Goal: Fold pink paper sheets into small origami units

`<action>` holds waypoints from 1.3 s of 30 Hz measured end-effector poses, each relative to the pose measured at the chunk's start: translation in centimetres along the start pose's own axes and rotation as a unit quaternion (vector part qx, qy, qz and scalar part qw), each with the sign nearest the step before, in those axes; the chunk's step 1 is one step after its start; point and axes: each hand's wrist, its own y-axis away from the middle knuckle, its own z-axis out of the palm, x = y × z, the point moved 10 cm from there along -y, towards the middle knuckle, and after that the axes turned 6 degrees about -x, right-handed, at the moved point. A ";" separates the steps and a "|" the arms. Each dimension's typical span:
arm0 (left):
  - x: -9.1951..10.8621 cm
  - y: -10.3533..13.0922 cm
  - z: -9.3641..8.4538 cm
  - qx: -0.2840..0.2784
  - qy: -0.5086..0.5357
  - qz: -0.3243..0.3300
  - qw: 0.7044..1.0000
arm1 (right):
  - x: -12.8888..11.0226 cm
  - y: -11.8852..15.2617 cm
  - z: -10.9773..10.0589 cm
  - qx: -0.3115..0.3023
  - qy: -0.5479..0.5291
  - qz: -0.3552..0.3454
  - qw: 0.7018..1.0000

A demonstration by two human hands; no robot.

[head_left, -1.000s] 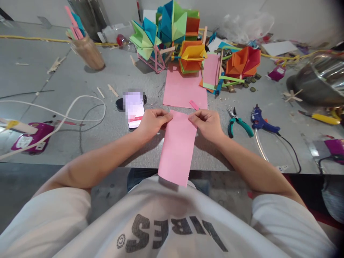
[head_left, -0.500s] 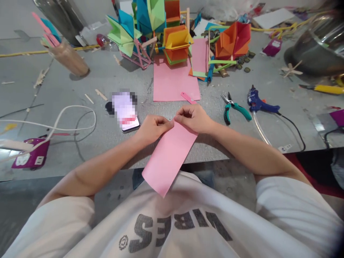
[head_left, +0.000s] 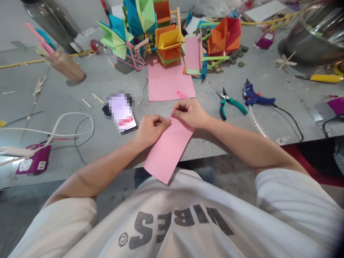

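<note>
A long strip of pink paper point(head_left: 170, 148) slants from my fingers down past the table's front edge, its near end overhanging my lap. My left hand point(head_left: 153, 129) pinches the far left corner between thumb and curled fingers. At the far edge, close by, my right hand point(head_left: 189, 113) also pinches the paper. Beyond the hands lies a larger pink sheet point(head_left: 169, 84) flat on the table, with a small pink cutter point(head_left: 181, 94) on its near right corner.
Left of my hands lies a phone point(head_left: 122, 113). Pliers point(head_left: 228, 102) and a blue glue gun point(head_left: 256, 95) lie to the right. Folded colored-paper models point(head_left: 168, 43) stand at the back. A cup of paper strips point(head_left: 66, 66) is back left, a dark metal pot point(head_left: 314, 39) back right.
The camera view has shifted slightly. The strip's near end has lifted a little toward the table. Both hands keep their pinch on the paper.
</note>
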 end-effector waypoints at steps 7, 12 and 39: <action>1.0 0.7 0.0 0.014 -0.073 0.030 0.997 | -0.5 -0.2 -0.2 -0.009 -0.015 -0.021 1.000; 1.3 1.0 0.1 0.015 -0.124 0.037 0.992 | -0.7 -0.2 -1.4 0.027 -0.002 -0.035 0.999; -1.1 -0.3 1.7 -0.120 -0.006 -0.030 0.992 | -0.1 -1.0 -2.3 0.014 -0.020 -0.022 0.999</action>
